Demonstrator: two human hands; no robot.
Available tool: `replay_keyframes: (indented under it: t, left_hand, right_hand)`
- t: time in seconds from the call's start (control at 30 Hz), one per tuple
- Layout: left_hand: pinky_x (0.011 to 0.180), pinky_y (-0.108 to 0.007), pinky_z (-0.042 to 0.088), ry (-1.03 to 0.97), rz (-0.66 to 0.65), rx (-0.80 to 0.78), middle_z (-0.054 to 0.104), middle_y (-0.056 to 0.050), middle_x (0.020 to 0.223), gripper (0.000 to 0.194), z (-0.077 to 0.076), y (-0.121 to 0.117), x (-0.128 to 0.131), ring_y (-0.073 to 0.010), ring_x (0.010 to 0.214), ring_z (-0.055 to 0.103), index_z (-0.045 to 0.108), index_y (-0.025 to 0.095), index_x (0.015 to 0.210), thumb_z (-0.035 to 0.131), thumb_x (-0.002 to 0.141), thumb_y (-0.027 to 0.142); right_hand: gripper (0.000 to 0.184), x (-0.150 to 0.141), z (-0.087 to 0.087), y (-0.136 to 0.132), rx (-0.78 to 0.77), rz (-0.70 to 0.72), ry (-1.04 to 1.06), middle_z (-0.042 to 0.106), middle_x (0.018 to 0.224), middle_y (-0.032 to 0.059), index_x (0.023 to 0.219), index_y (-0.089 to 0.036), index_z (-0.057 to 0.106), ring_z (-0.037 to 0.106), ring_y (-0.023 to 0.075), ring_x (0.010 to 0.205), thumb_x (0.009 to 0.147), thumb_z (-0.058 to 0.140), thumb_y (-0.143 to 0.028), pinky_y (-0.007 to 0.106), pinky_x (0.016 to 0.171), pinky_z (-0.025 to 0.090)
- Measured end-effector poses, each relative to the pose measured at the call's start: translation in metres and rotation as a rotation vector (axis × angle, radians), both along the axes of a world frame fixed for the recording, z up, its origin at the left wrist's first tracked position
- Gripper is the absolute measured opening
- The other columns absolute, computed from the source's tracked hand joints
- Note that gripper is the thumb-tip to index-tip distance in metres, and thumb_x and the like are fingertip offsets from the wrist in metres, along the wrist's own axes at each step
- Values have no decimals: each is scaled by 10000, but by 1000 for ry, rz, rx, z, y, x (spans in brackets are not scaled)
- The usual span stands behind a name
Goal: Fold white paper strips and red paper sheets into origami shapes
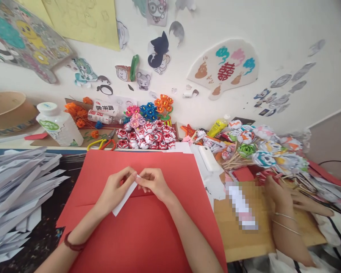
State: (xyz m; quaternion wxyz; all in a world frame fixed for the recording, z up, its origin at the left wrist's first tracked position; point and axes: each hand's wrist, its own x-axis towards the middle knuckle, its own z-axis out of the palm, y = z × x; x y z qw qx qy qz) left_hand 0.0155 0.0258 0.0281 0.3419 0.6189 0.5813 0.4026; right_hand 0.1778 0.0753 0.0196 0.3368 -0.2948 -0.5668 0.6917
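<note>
Both my hands hold one narrow white paper strip (125,198) above a large red paper sheet (147,235). My left hand (118,189) pinches the strip near its upper end between thumb and fingers. Right beside it, my right hand (153,184) pinches the same upper end, its fingertips close to the left thumb. The strip's lower end hangs free toward the lower left. The fingers partly hide the upper end, so I cannot tell whether it is folded.
Folded white paper strips (19,197) are heaped at left. Behind the sheet stand red-and-white paper flowers (150,135), scissors (109,144) and a white bottle (59,125). At right, a co-worker's hands (281,197) are near more paper flowers (264,148) on a wooden board (238,242).
</note>
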Motion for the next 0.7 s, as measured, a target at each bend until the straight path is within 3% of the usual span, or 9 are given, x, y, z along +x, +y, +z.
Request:
replay_keyframes:
  t: [0.2, 0.7]
  left_hand:
    - [605, -206, 377, -28, -32, -19, 588, 25, 686, 346, 4, 0, 2, -118, 634, 496, 547, 185, 769, 450, 957, 459]
    - [589, -205, 379, 32, -103, -79, 530, 36, 656, 357, 0, 0, 11, -117, 612, 483, 541, 189, 773, 436, 949, 481]
  right_hand:
    - [339, -1, -5, 0, -24, -89, 35, 635, 547, -20, 687, -184, 689, 440, 74, 383, 706, 765, -514, 212, 383, 309]
    - [239, 9, -13, 16, -33, -497, 110, 517, 443, -56, 613, -184, 661, 379, 67, 348, 657, 786, -383, 214, 339, 242]
